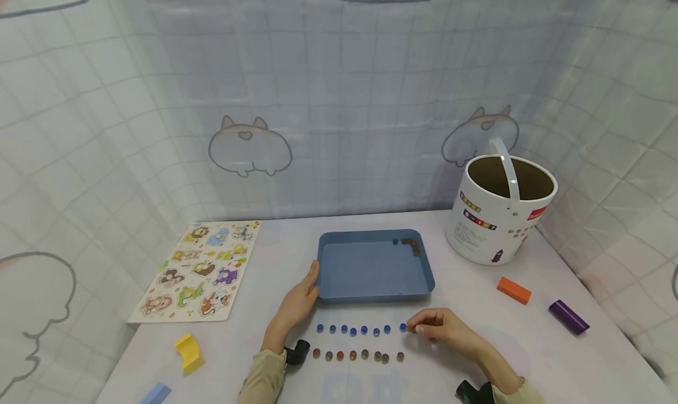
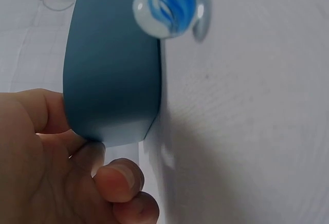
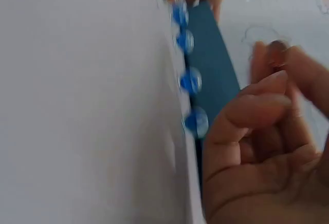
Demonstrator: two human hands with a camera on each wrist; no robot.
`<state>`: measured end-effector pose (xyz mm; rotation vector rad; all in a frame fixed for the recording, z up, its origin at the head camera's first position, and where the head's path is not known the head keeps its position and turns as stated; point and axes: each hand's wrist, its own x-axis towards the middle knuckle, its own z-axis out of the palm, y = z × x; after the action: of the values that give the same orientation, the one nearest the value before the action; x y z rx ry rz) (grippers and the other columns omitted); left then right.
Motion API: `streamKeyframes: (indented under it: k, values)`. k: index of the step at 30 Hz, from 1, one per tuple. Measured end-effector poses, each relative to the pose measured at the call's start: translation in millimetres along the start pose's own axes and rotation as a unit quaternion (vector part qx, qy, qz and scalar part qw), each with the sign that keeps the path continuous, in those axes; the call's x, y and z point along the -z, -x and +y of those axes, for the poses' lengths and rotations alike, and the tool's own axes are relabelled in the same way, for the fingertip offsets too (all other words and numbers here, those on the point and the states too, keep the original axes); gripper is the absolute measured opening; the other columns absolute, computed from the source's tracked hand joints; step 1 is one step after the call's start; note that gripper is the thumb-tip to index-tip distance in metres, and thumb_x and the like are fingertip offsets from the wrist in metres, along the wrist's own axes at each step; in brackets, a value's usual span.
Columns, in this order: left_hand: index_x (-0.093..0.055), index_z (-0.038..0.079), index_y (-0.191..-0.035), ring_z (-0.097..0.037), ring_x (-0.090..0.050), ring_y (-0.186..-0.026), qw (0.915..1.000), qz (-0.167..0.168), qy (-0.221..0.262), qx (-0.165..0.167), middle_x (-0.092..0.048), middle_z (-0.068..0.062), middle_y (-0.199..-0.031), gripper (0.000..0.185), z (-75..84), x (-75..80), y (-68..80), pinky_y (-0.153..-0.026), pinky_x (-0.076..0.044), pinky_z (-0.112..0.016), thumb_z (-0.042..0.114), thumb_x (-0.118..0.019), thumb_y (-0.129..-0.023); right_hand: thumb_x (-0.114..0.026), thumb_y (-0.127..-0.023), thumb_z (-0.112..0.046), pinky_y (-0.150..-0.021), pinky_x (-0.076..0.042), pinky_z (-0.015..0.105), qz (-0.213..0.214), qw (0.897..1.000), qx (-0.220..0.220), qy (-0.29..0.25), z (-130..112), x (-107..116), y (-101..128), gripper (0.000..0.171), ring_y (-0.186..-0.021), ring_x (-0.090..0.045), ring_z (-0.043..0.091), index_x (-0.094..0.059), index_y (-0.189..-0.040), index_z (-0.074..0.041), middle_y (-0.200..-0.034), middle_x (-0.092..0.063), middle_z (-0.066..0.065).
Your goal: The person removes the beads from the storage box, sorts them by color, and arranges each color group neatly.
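blue marble seemingly at right hand's fingertips.

Both hands are bare, the left hand and the right hand alike. Each arm wears a beige long sleeve ending at the wrist. A small black camera is strapped at each wrist.
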<state>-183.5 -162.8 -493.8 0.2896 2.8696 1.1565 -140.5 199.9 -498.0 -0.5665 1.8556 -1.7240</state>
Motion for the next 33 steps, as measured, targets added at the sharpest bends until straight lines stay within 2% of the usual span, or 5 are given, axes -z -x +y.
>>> streamKeyframes:
  k: [4, 11, 18, 25, 33]
  values:
    - [-0.021, 0.005, -0.153, -0.029, -0.025, -0.148, 1.0, 0.0, 0.003, -0.003, -0.019, -0.011, -0.161, 0.058, 0.6, 1.8, -1.1, -0.12, -0.025, -0.048, 0.014, -0.041, -0.1, -0.058, -0.095, -0.012, -0.055, -0.043, 0.015, -0.001, 1.0, -0.002, 0.011, 10, -13, 14, 0.032, -0.066, -0.05, -0.002, -0.062, -0.112, 0.014, -0.097, -0.072, -0.011]
    - [-0.02, 0.006, -0.154, -0.029, -0.024, -0.148, 1.0, 0.001, 0.003, 0.0, -0.018, -0.01, -0.161, 0.058, -1.7, 3.4, -1.7, -0.12, -0.024, -0.048, 0.014, -0.042, -0.1, -0.07, -0.085, -0.011, -0.055, -0.041, 0.015, 0.05, 0.991, -0.004, 0.123, 17, -25, 17, 0.02, -0.063, -0.047, -0.003, -0.073, -0.102, -0.003, -0.085, -0.067, -0.003]
    - [-0.021, 0.006, -0.154, -0.028, -0.024, -0.148, 1.0, 0.002, 0.003, 0.003, -0.018, -0.008, -0.161, 0.058, -4.7, -0.3, -0.3, -0.12, -0.024, -0.047, 0.014, -0.042, -0.1, -0.075, -0.08, -0.013, -0.05, -0.037, 0.015, 0.059, 0.989, -0.027, 0.132, 16, -33, 17, 0.02, -0.057, -0.043, -0.002, -0.074, -0.099, -0.007, -0.079, -0.062, -0.004]
    - [-0.021, 0.006, -0.154, -0.028, -0.024, -0.148, 1.0, 0.004, 0.006, -0.002, -0.018, -0.009, -0.161, 0.057, -2.2, 0.3, -0.7, -0.12, -0.024, -0.047, 0.014, -0.041, -0.101, -0.07, -0.085, -0.01, -0.052, -0.039, 0.015, 0.04, 0.995, 0.003, 0.096, 2, -21, 18, 0.026, -0.061, -0.046, -0.002, -0.07, -0.107, 0.001, -0.08, -0.064, -0.004]
    - [-0.021, 0.006, -0.154, -0.029, -0.025, -0.148, 1.0, -0.001, 0.007, 0.003, -0.019, -0.01, -0.161, 0.058, -1.5, -1.4, 0.3, -0.12, -0.025, -0.048, 0.014, -0.042, -0.1, -0.065, -0.09, -0.009, -0.058, -0.046, 0.02, 0.046, 0.988, 0.065, 0.133, -40, 9, 1, 0.028, -0.069, -0.052, 0.002, -0.066, -0.112, 0.007, -0.101, -0.071, 0.002]
